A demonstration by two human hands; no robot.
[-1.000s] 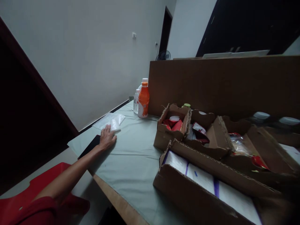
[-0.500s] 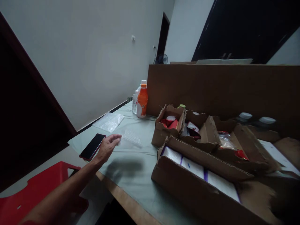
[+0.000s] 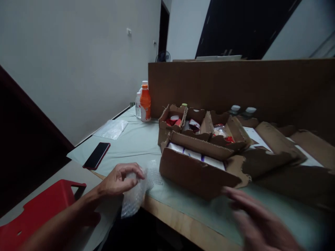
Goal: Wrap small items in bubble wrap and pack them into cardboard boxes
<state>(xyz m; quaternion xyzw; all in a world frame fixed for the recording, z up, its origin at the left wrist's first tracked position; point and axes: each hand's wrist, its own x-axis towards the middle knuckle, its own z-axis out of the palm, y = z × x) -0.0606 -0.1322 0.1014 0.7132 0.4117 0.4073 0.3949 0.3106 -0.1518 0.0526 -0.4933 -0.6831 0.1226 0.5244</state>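
Observation:
My left hand (image 3: 121, 180) is at the front table edge, its fingers curled around toward the thumb on a clear piece of bubble wrap (image 3: 134, 198). The wrap droops over the edge, and its far part lies on the green cloth. My right hand (image 3: 258, 223), blurred, hovers at the lower right with fingers stretched out and nothing visible in it. Just beyond it stands a long cardboard box (image 3: 188, 174) holding white packs with purple stripes (image 3: 192, 154).
A black phone (image 3: 96, 156) and another bubble wrap piece (image 3: 112, 129) lie at left. An orange bottle (image 3: 145, 103) stands at the back. Several cardboard bins, one with red packets (image 3: 174, 120), line the brown panel (image 3: 222, 82). A red stool (image 3: 44, 212) is beside the table.
My left hand has drawn the bubble wrap toward me, down to the table edge. My right hand has come into view at the lower right. The view has shifted right.

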